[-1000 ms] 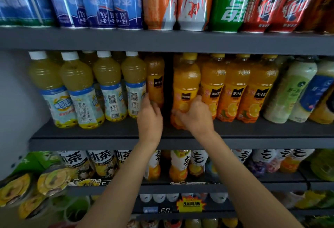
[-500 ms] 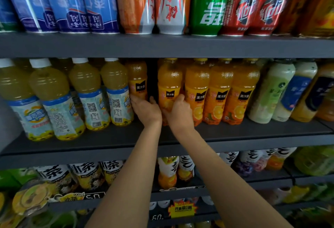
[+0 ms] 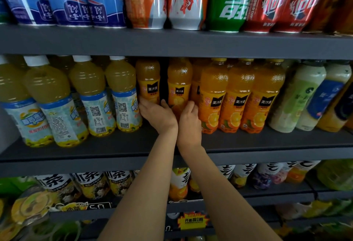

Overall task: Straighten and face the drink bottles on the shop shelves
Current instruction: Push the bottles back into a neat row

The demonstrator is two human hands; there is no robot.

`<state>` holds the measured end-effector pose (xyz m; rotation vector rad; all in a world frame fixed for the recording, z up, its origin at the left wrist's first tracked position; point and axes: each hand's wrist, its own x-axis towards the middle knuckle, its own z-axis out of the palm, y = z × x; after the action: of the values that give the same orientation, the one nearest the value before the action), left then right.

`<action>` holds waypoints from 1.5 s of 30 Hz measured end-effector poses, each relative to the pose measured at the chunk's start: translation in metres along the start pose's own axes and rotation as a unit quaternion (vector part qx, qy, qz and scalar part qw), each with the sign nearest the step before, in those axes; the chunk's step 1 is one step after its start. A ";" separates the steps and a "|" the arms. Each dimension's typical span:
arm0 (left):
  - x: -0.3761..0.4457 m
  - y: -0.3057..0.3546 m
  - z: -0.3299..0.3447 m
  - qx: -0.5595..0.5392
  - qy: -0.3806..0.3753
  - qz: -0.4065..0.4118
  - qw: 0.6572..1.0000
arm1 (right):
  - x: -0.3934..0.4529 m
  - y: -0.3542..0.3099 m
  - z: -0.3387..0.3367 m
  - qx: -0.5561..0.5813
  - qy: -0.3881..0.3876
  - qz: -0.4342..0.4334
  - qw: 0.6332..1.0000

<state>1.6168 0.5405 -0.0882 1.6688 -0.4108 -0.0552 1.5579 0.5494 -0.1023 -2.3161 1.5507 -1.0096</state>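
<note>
On the middle shelf [image 3: 267, 145] stand orange juice bottles with black labels. My left hand [image 3: 157, 114] grips the lower part of the leftmost orange bottle [image 3: 148, 80], which stands further back. My right hand [image 3: 189, 120] grips the orange bottle [image 3: 179, 84] beside it, fingers curled round its lower label. A dark gap separates these two bottles. Three more orange bottles [image 3: 236, 95] stand in a row to the right, nearer the front, labels facing out.
Yellow tea bottles with white caps [image 3: 87, 95] fill the shelf's left side, some showing back labels. Pale green and blue-labelled bottles [image 3: 303, 97] stand at the right. Cans [image 3: 187, 0] line the shelf above. Tea and juice bottles [image 3: 91, 183] fill the shelf below.
Both hands have pushed deeper into the shelf, and the two held orange bottles now stand further back than their neighbours. The camera has moved closer and shifted right.
</note>
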 end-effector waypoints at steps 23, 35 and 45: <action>-0.004 -0.007 -0.026 0.088 -0.088 0.090 0.988 | 0.018 -0.015 0.019 0.086 -0.039 0.114 0.989; 0.000 -0.002 -0.079 0.199 -0.241 0.128 0.941 | 0.028 -0.019 0.009 0.077 -0.052 0.136 0.986; 0.015 -0.005 -0.089 0.212 -0.301 0.147 0.918 | 0.031 -0.008 0.000 0.144 -0.132 0.100 0.975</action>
<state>1.6564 0.6206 -0.0767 1.9788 -1.2071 -0.2784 1.5709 0.5262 -0.0847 -1.9600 1.3943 -0.7803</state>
